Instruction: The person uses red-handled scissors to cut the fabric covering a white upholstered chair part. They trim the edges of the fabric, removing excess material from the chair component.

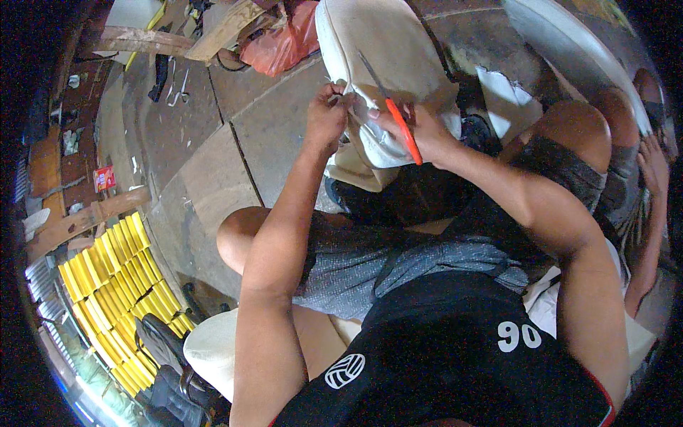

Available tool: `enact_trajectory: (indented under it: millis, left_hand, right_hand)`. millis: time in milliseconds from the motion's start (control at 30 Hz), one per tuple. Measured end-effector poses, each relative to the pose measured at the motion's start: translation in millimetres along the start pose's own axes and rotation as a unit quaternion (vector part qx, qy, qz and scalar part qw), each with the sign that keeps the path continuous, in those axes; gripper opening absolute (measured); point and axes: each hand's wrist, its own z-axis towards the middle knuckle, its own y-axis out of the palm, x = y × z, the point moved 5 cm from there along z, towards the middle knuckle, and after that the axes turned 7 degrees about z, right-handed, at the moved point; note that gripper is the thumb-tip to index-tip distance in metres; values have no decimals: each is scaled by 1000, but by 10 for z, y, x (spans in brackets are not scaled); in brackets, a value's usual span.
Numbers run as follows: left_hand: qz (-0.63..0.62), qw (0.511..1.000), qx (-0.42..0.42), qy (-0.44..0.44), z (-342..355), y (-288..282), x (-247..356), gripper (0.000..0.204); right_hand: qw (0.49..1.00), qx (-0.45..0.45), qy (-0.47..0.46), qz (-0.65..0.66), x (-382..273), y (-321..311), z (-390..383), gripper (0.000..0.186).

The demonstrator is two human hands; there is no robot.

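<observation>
A cream upholstered cushion stands in front of my knees, with a loose, folded edge of its cover along the near left side. My left hand is closed in a pinch on that edge. Held in my right hand are orange-handled scissors, seen nearly edge-on, their thin dark blade pointing up and away over the cushion. The right fingertips are close to the folded cover, just right of my left hand. Whether they also press on the fabric is hard to make out.
Another person's hand rests by a long white padded piece at the right. An orange-red plastic bag lies beyond my left hand. Stacked yellow pieces and dark shoes are at the lower left. Scraps litter the floor.
</observation>
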Motion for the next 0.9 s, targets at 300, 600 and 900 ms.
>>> enact_trajectory:
  millis: [300, 600, 900]
  left_hand:
    - [161, 986, 51, 6, 11, -18, 93, 19]
    - [187, 981, 38, 23, -64, 24, 232, 20]
    - [182, 982, 35, 34, -74, 20, 223, 21]
  right_hand:
    - [971, -106, 174, 123, 79, 221, -348, 71]
    - [963, -129, 189, 145, 235, 254, -313, 78]
    - [965, -102, 196, 144, 217, 289, -299, 80]
